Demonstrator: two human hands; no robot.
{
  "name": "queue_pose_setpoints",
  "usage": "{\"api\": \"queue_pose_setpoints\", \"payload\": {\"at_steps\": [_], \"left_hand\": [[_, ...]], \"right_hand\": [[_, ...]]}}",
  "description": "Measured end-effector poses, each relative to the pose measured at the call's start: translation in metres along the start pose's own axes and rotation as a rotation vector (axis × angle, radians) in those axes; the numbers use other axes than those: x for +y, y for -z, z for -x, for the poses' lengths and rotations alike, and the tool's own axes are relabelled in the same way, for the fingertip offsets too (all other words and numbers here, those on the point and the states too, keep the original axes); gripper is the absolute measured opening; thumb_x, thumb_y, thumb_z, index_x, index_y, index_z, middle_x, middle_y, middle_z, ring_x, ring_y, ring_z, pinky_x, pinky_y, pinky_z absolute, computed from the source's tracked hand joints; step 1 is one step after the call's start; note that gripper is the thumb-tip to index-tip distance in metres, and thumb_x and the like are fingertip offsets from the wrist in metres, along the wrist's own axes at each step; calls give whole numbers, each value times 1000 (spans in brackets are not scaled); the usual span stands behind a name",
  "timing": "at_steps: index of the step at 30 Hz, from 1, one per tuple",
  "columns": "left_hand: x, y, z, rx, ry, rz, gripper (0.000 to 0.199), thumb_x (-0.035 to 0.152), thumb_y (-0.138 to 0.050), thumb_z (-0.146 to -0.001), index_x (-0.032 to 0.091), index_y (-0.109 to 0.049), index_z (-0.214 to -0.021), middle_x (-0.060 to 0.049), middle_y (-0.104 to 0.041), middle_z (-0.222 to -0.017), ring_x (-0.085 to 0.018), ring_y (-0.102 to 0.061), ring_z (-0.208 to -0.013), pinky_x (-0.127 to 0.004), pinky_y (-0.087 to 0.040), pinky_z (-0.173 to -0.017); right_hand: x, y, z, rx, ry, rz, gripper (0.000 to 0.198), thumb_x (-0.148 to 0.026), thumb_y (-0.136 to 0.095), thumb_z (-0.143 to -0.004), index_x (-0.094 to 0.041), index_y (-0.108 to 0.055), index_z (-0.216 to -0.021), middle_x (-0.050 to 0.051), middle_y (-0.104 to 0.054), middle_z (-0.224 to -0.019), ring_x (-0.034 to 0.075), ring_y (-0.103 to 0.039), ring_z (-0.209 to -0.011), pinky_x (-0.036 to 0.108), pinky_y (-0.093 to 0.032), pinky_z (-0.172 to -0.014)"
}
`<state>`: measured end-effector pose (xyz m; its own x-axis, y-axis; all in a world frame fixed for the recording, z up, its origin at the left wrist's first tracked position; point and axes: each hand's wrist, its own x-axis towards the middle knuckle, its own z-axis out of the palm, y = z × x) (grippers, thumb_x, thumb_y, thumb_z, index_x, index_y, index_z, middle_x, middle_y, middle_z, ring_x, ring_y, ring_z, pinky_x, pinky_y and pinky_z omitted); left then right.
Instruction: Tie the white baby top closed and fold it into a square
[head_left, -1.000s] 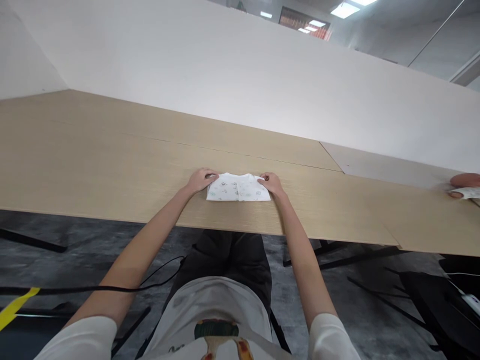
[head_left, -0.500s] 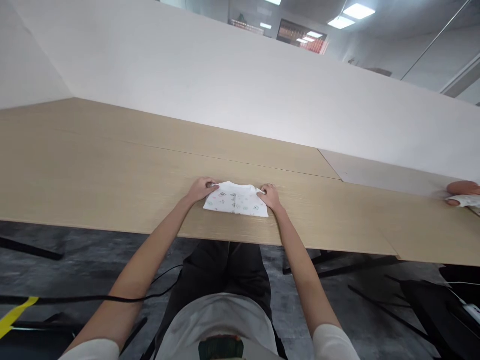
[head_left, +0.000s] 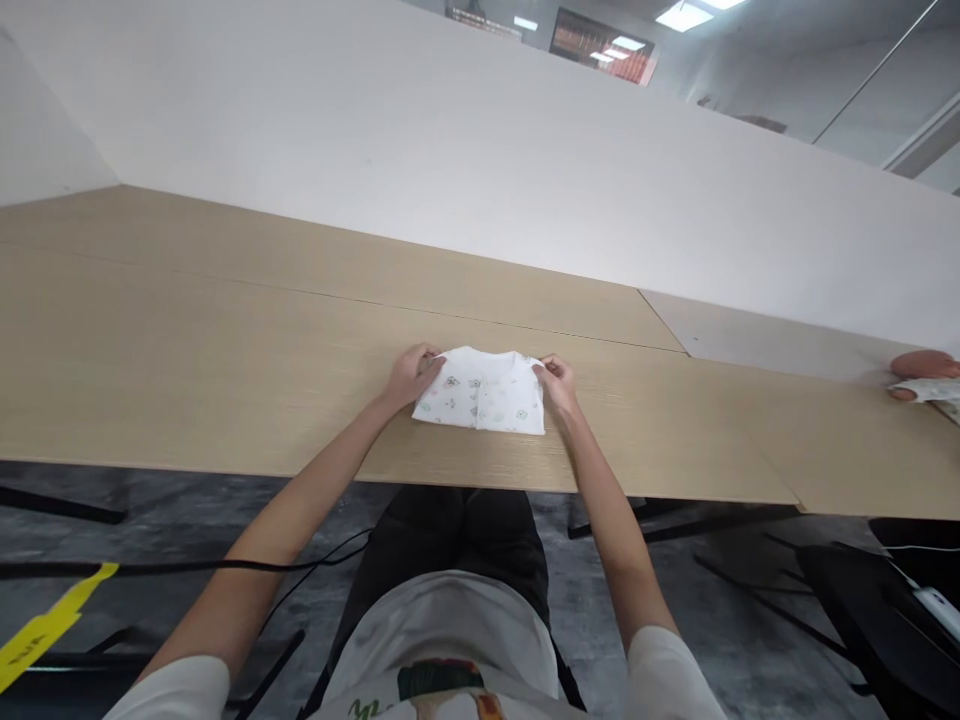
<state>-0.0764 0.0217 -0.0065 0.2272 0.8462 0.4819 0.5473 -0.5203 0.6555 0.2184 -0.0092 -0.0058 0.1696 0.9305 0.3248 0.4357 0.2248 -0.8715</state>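
Observation:
A small white garment (head_left: 480,392) with a scattered print, like a folded baby shirt, lies near the front edge of the wooden table (head_left: 247,370). Its curved neckline faces away from me, and a seam runs down its middle. At its upper left corner, my left hand (head_left: 414,374) pinches the cloth between thumb and fingers. My right hand (head_left: 556,382) grips the upper right corner in the same way. The undersides of the fingers are partly hidden.
A white partition (head_left: 375,150) stands along the back of the table. Far right lie a brown rounded thing and white cloth (head_left: 930,388). A black cable (head_left: 172,568) with a yellow tag (head_left: 52,630) crosses at lower left. A black chair (head_left: 862,600) stands at lower right.
The neckline edge of the garment is drawn slightly farther from me, and it shows more of its front. Both hands moved with it, a little to the right. The view has shifted slightly.

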Motion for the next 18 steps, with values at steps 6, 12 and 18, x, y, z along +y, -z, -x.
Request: {"api": "queue_pose_setpoints", "payload": {"at_steps": [6,12,18], "left_hand": [[51,39,-5,228,-142,36,33,49,-45,-89,17,-54,-85,-4,-59,-80,-17,-57,-78,-30,-45,-75],[126,106,-17,371,-405,-298,40,49,-40,-94,13,-58,-91,0,-52,-74,-14,-58,-74,-27,-41,-70],[156,134,-33,189,-455,-601,52,54,-34,-95,10,-59,-109,-6,-56,-89,-27,-62,-93,-38,-42,-80]], "right_hand": [[-60,34,9,165,237,-57,27,-44,-59,-79,-20,-47,-75,-1,-49,-69,12,-46,-61,25,-38,-56],[-135,97,24,375,508,408,32,-50,-52,-88,-19,-57,-86,-5,-41,-56,11,-45,-54,26,-37,-57],[-170,134,14,276,449,774,35,-55,-55,-86,-21,-60,-78,-4,-39,-48,13,-44,-50,31,-37,-59]]}}
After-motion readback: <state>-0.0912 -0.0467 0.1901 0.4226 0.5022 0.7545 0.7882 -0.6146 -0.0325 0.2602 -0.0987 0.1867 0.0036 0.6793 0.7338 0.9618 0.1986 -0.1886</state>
